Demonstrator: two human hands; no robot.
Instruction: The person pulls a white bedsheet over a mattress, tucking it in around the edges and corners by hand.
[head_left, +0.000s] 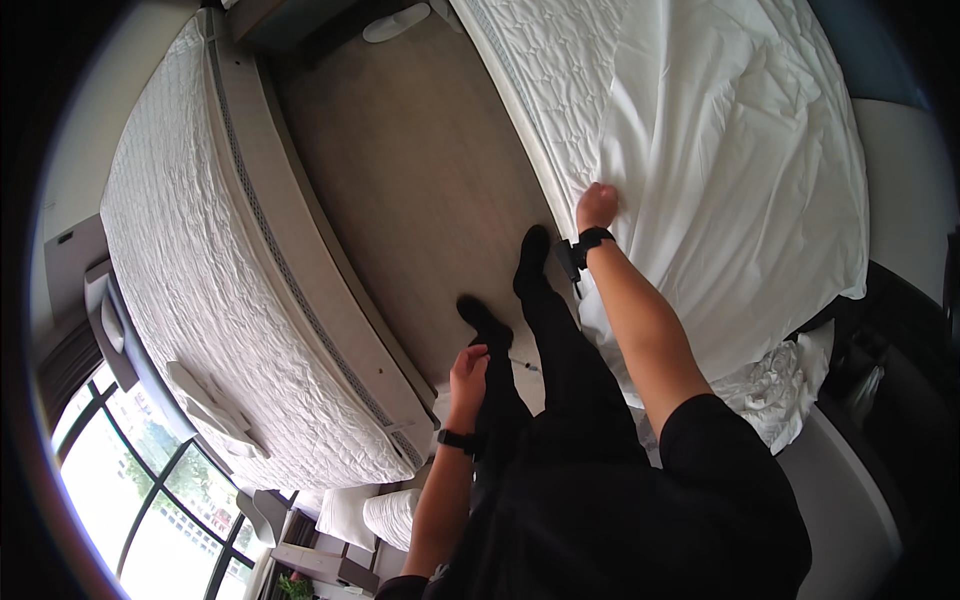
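Observation:
My right hand (598, 206) is closed on the edge of a white bed sheet (697, 172) at the near side of the right bed. The sheet lies wrinkled over much of a quilted white mattress pad (555, 67), part of which shows uncovered towards the top of the view. Low over the floor, my left hand (469, 375) hangs in front of my left leg with its fingers loosely curled and nothing seen in it. Both wrists wear black bands, and a small black device sits at the right one.
A second bed with a quilted pad (202, 262) stands at left, a folded white cloth (210, 412) on it. White slippers (396, 23) lie on the floor (405, 150) at the top. Crumpled white linen (776, 390) lies at lower right; pillows (349, 517) are at lower left.

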